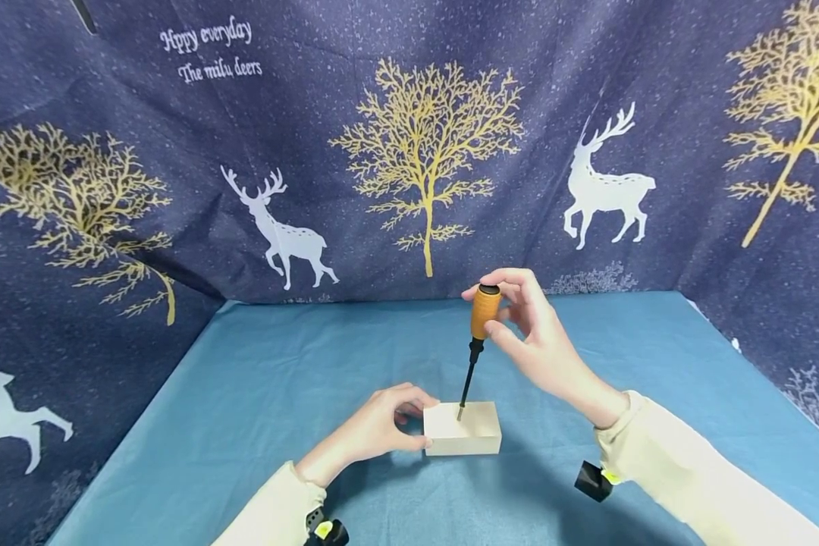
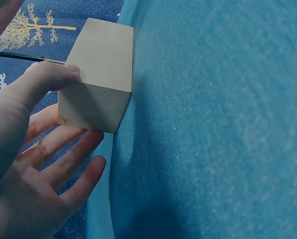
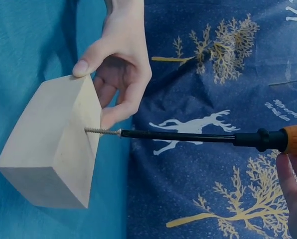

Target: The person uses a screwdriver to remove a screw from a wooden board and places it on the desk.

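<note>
A pale wooden block (image 1: 462, 440) lies on the blue cloth in the head view. My left hand (image 1: 389, 425) grips its left end, thumb on the near side and fingers round the far side. The fingers of my right hand (image 1: 535, 337) hold the orange handle of a screwdriver (image 1: 485, 311), which stands nearly upright with a slight lean. Its black shaft reaches down to a screw (image 3: 102, 131) whose point is in the block's top face; most of the thread shows above the wood. The shaft's tip meets the screw head in the right wrist view.
A blue cloth (image 1: 287, 364) covers the table. Behind it hangs a dark blue curtain (image 1: 300, 114) printed with deer and golden trees. A small black device is strapped at each wrist, below the cream sleeves (image 1: 696, 470).
</note>
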Available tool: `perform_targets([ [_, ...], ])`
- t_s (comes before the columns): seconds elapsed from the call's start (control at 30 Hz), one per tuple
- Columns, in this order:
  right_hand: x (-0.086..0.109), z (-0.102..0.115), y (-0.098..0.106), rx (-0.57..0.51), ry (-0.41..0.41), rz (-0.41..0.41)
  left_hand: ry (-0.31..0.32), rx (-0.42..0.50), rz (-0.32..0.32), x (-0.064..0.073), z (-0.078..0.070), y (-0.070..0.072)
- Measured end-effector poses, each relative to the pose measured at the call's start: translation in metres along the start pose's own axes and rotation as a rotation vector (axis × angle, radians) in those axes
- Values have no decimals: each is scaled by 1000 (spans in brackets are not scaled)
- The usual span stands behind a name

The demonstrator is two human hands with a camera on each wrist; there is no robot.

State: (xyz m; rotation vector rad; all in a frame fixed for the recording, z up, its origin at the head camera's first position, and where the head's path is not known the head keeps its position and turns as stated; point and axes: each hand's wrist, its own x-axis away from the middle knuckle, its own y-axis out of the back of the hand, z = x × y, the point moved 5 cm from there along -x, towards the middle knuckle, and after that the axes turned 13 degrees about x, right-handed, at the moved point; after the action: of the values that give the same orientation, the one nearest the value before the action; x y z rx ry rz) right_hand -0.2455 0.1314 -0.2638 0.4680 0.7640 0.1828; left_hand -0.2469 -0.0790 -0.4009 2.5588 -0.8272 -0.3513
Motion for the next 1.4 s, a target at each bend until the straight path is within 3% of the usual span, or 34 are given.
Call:
perform_targets([
  [0.2,-1,-2,3,34,-36,-49,5,18,-5,0,1,0],
  [0.47,-1,1,1,-87,13,57,24,22,-9,0,1,0],
  [0.77,0,0,2,51,-20,-26,25,30,-12,-1,2,-1],
  [1.03,-1,1,5,76,-14,8,23,30,-10,0,2,-1],
  [1.23,0,0,6,189,-29,7,20,33,-11,0,4,-1],
  [1.4,0,-1,5,154,-33,17,20,40,-12,0,4,-1],
])
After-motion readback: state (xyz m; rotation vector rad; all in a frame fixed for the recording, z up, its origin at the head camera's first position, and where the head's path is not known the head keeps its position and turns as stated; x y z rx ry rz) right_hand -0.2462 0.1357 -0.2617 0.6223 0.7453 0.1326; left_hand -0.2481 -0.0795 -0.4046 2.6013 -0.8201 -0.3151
